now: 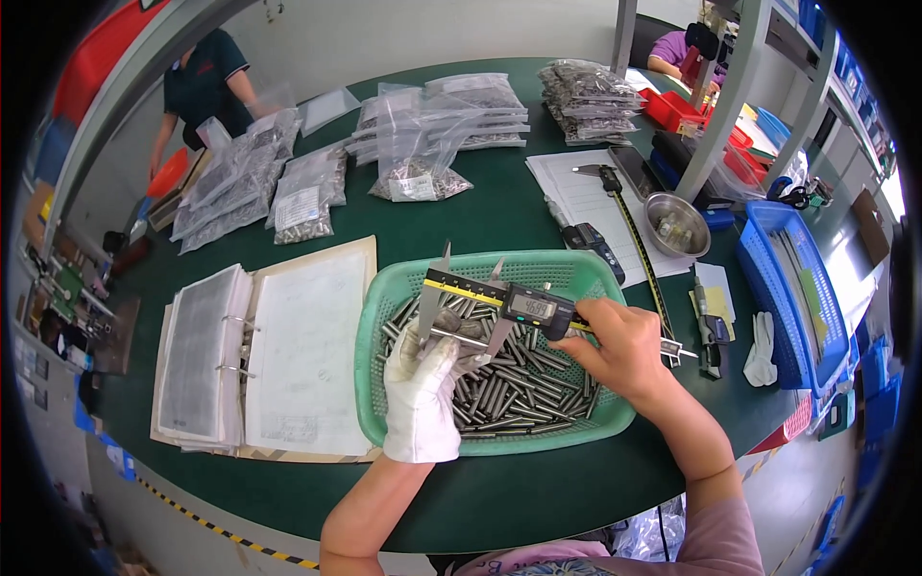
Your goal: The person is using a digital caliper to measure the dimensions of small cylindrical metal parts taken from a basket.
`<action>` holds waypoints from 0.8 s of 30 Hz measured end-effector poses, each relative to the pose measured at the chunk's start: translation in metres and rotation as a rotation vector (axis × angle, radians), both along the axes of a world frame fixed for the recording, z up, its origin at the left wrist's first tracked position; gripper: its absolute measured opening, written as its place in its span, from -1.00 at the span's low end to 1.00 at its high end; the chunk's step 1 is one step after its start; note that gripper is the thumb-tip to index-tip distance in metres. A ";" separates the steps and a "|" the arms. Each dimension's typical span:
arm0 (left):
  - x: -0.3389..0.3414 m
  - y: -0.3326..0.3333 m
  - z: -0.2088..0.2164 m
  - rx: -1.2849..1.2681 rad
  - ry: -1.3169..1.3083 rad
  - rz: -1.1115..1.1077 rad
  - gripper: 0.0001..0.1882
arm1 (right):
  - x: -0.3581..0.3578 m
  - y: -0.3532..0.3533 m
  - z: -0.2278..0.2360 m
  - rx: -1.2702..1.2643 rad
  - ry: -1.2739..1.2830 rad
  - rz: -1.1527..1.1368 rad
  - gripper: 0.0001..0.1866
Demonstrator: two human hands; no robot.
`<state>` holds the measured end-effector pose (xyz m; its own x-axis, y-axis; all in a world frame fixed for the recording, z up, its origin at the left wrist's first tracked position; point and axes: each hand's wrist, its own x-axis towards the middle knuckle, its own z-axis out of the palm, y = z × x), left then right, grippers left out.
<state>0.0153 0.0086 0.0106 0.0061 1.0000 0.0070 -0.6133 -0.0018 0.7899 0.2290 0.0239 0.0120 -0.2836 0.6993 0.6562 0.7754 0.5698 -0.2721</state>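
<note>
My right hand [622,350], bare, is closed round the sliding part of a digital caliper [531,306] with a small display. My left hand [421,403], in a white glove with greyed fingertips, pinches a slim metal pin [459,337] lying lengthwise between the caliper's two long jaws. Whether both jaws touch the pin's ends is too fine to tell. Beneath both hands a green plastic basket [370,413] holds many loose metal pins [519,392] of similar shape.
An open ring binder [312,355] lies left of the basket. Bags of metal parts [418,182] are piled at the back. To the right are another caliper [615,182], a micrometer [711,326], a metal bowl [675,226], a white glove [762,350] and a blue basket [783,317]. Two people sit or stand beyond.
</note>
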 end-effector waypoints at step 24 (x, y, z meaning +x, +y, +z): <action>-0.004 0.002 0.002 0.039 0.292 0.040 -0.77 | -0.002 0.002 -0.002 0.050 0.187 0.004 -0.64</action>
